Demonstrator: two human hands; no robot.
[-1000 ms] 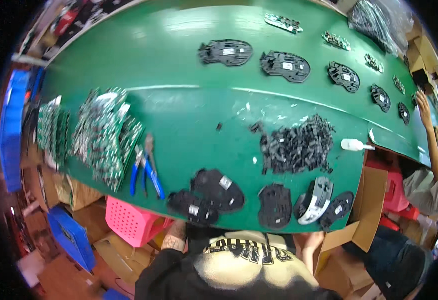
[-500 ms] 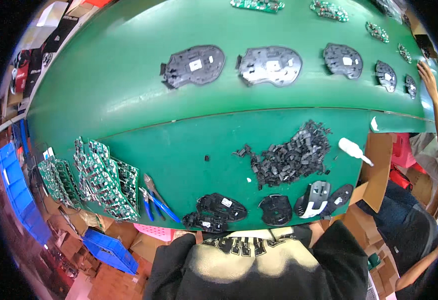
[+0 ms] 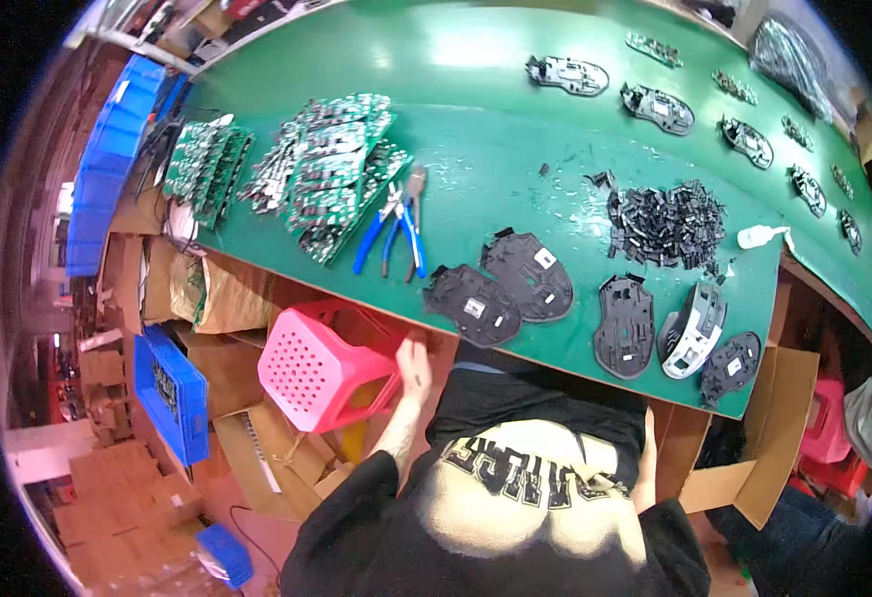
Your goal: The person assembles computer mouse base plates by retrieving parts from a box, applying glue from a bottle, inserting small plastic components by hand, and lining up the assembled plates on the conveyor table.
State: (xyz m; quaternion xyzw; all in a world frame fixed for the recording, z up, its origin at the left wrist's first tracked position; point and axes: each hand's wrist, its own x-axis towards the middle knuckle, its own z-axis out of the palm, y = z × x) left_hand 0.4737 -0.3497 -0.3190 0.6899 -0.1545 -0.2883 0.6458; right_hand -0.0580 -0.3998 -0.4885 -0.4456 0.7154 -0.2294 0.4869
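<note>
My left hand (image 3: 414, 366) hangs below the table's front edge, close beside a pink plastic stool (image 3: 296, 368) with a perforated seat. Its fingers look extended, with nothing visible in them. At the right side of my black shirt is my right hand (image 3: 647, 448), mostly hidden; its fingers do not show. On the green table (image 3: 476, 199) ahead lie dark mouse shells (image 3: 473, 303), a grey-and-white mouse shell (image 3: 694, 333) and blue-handled pliers (image 3: 406, 219). Further left stand stacks of green circuit boards (image 3: 341, 169).
A heap of small black parts (image 3: 665, 224) and a white bottle (image 3: 759, 236) are at the table's right. Beyond run rows of mouse shells (image 3: 658, 107) and boards (image 3: 734, 87). Blue bins (image 3: 172, 393) and cartons (image 3: 127, 488) stand left; an open carton (image 3: 754, 458) stands right.
The view has swung left, so the table things appear further right and more of the floor shows. My left hand, part of my right hand and most of the pink stool have come into view.
</note>
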